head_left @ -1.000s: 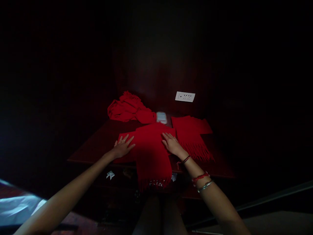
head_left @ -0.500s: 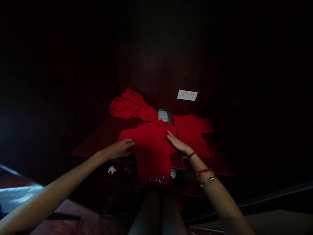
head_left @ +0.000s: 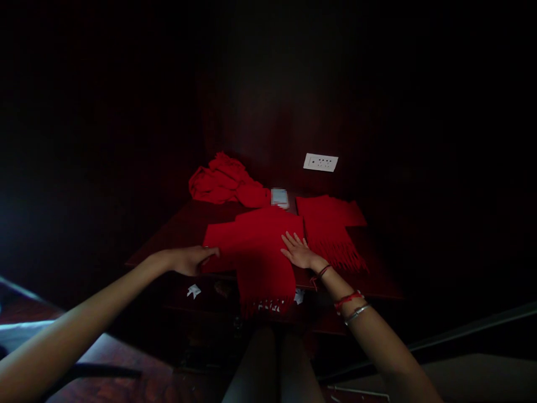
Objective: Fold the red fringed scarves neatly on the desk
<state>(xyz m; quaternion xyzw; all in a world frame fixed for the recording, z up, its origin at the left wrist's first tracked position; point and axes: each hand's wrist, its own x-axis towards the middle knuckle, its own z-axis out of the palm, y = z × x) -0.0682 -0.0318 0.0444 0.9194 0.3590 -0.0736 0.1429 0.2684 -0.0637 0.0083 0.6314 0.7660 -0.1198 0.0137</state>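
Note:
A red fringed scarf (head_left: 264,252) lies folded crosswise on the dark table, its fringed end hanging over the front edge. At the left end of this scarf is my left hand (head_left: 188,261), its fingers bent round the cloth's edge; part of the grip is hidden in shadow. My right hand (head_left: 298,253) lies flat with fingers spread on the scarf's right side. Another folded red scarf (head_left: 329,218) rests just to the right, its fringe toward me. A crumpled red scarf (head_left: 229,182) is heaped at the back left.
A small pale rectangular item (head_left: 279,198), blurred, lies behind the folded scarf. The wall carries a white power socket (head_left: 321,162). Below the dark table (head_left: 168,240), white paper-like scraps (head_left: 193,291) show on a lower ledge. The surroundings are very dark.
My left hand has lifted from lying spread on the scarf, drawn left and bent its fingers at the cloth's end. My right hand rose slightly, then settled flat again on the right side.

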